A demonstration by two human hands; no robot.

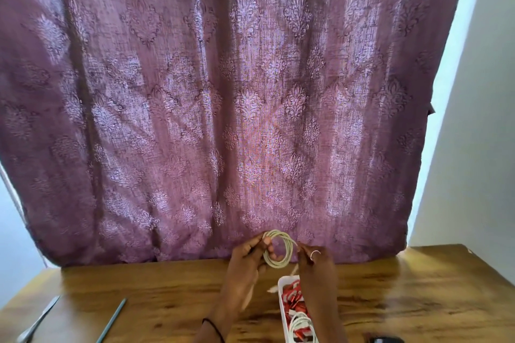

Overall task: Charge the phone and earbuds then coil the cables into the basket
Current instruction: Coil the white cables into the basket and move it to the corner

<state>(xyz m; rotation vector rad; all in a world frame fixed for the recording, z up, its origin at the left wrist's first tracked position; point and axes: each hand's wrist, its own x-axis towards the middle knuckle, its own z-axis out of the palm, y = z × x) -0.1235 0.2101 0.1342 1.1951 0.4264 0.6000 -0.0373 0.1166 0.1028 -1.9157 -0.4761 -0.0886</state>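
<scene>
Both hands hold a cable coil just beyond the basket.

Nearest, the basket [281, 306] on the surface [167, 292] already has one wound cable [302, 324] among red items. Past it, the left hand [245, 262] grips the coil [276, 264] at its left side and the right hand [315, 262] pinches its right side. The coil looks light, smooth and springy, so it is best held across all the loops. The curtain [223, 92] hangs behind.
</scene>
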